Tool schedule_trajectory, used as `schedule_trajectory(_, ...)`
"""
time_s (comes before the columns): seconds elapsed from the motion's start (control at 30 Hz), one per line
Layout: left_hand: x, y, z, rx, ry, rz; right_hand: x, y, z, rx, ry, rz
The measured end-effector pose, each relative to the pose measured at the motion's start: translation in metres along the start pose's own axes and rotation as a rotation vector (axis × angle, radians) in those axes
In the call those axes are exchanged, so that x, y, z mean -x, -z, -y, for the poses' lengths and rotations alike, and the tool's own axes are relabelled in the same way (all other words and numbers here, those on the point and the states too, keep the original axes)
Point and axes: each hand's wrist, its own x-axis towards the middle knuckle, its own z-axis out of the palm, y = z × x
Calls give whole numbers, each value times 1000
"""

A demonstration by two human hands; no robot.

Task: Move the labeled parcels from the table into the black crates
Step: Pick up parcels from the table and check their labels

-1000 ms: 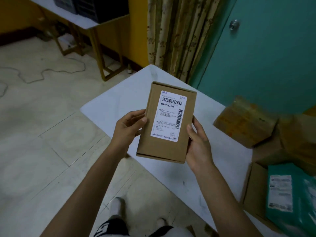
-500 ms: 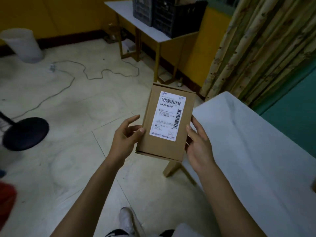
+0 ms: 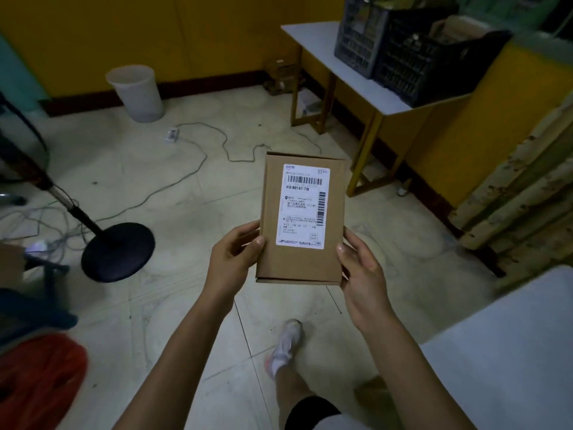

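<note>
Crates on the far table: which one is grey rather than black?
The left crate, with grey walls; the right crate beside it is black and shows cardboard inside.

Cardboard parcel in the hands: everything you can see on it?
The cardboard parcel is a flat brown box, closed, with a flap seam along its near edge. A white shipping label with barcodes and the number 413-801-67-710 covers much of its upper face. It is held label up, long side pointing away. The left hand grips its left edge, the right hand its right edge, thumbs on top.
</note>
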Motion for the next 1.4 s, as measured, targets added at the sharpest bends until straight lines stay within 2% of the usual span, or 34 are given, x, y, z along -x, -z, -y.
schedule_trajectory(0.33,-239,-16,-56,-32,-78,-117,-230,-87,59,-78,37,96)
schedule_trajectory(0.63,-423,-60,-76,2,-121,-76,-399,-110,102,-78,103,26)
schedule_trajectory(0.83,-580,-98,-87,-20,-162,50,-529,-130,125,-153,139,-97)
schedule_trajectory(1.03,-735,-165,-116,-91,-190,259,-645,-136,174,-214,199,-303)
schedule_trajectory(1.4,-896,-352,-121,-74,-173,649,-795,-44,237,-99,351,-707)
